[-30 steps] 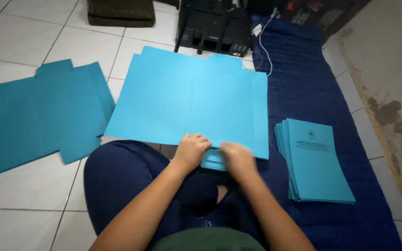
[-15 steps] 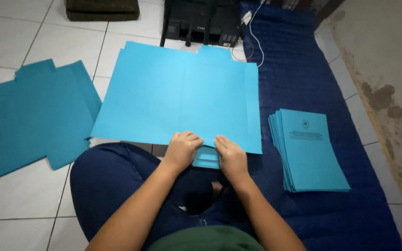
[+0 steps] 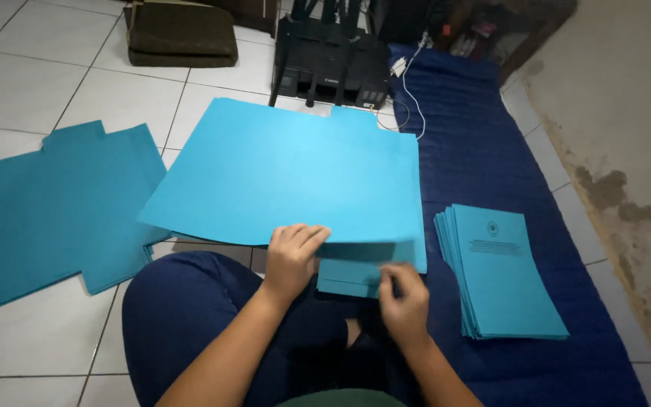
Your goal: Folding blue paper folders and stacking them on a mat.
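Fingers of my left hand (image 3: 293,255) lie flat and spread on the near edge of the big blue sheet (image 3: 288,177), pressing it down rather than gripping it; my right hand (image 3: 404,298) sits lower and to the right, its fingers curled at the lower edge of the sheet's folded flap (image 3: 352,277), though whether they actually pinch the paper I cannot tell from this angle. Half a second ago both hands were close together at the middle of that near edge; now they have drawn apart, the left staying on top while the right has slid down onto the flap, which pokes out below the main sheet above my lap. As I judge it, a fold along the near edge is being run or flattened, with one hand anchoring and the other working the flap. The sheet itself lies spread on the floor (image 3: 32,83) ahead of my crossed legs (image 3: 182,309), its right side reaching over the dark blue mat (image 3: 484,158). A stack of finished blue folders (image 3: 502,275) sits on the mat just right of my right hand, near but not touching it. More flat blue sheets (image 3: 47,211) lie on the tiles to my left, well apart from the hands. Beyond the sheet stands a black printer (image 3: 333,64) with a white cable (image 3: 410,98) trailing beside it, and a dark cushion (image 3: 182,34) lies farther left.
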